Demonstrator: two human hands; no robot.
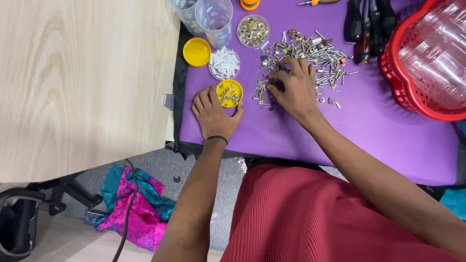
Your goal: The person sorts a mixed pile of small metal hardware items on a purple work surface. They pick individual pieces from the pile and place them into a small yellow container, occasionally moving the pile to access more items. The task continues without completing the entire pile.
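Head view: left hand cupped around small yellow tub on purple mat, holding it steady. Right hand fingers curled, pinching in mixed screw pile. Tub only thinly filled; most of pile unsorted.

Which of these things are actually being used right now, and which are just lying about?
In use:
left hand around small round yellow tub of nuts
right hand in pile of mixed metal screws

Lying about:
yellow round lid
red plastic basket
black-handled screwdrivers
clear plastic cups
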